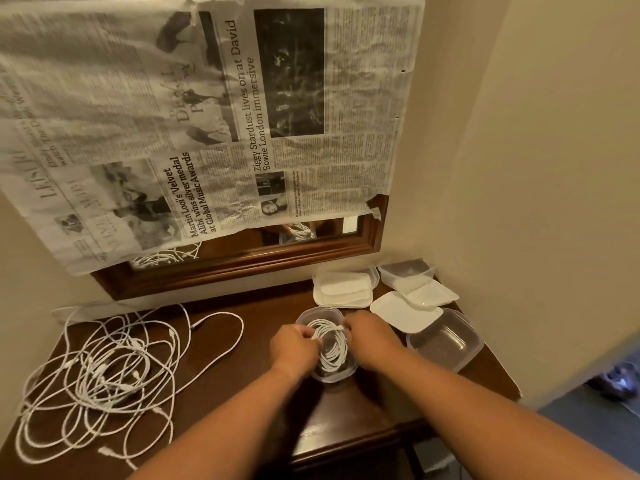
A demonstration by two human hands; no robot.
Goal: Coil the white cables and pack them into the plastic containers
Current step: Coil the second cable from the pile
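Now both hands meet at a clear tub [334,378] near the middle of the table [242,368]. A white coil [333,344] sits inside the tub, wound in a rough ring against its walls. The left hand [296,344] has its fingers curled over the coil's left side and pinches the strands there. The right hand [370,336] pinches the coil at its upper right, where a short cable end shows between the fingertips.

Loose cables [104,368] lie in a wide tangle on the left of the table, well apart from the tub. An empty tub [445,344] stands just right of the right hand. Behind it lie white lids [405,315], some overlapping, and a further tub [407,270] sits in the back corner. On the wall a newspaper [207,116] covers most of a wood-framed mirror [242,262].
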